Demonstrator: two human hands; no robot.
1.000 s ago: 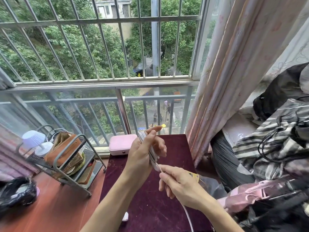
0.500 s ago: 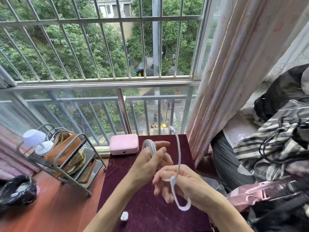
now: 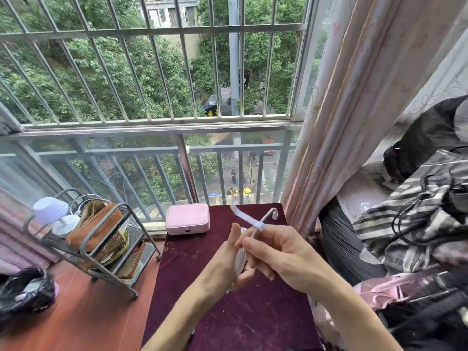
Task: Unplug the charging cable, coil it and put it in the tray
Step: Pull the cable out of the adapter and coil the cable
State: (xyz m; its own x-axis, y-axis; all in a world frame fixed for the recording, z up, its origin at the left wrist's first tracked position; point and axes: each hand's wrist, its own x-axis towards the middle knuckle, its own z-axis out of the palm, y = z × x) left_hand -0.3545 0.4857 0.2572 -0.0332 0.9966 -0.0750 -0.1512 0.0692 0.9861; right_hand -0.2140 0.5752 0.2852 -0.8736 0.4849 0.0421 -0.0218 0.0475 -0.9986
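Observation:
The white charging cable (image 3: 240, 259) is bunched into loops in my left hand (image 3: 229, 264), which grips the bundle above the dark red table (image 3: 253, 320). My right hand (image 3: 276, 252) pinches the cable's free end just beside the bundle. A short blurred length of the free end (image 3: 247, 219) sticks up from my right fingers, and the plug tip (image 3: 274, 214) shows behind it. A grey metal rack (image 3: 101, 252) with tray shelves stands to the left on the wooden surface, apart from both hands.
A pink box (image 3: 187, 218) sits at the table's far edge by the window railing. The rack holds a brown pouch (image 3: 96, 229), a small white lamp (image 3: 54, 214) and stacked items. A black bag (image 3: 25, 290) lies far left. Curtain and piled clothes (image 3: 417, 224) crowd the right.
The long hanging loop has been wound onto the bundle; only a short end now remains free. My right hand has moved up against my left hand.

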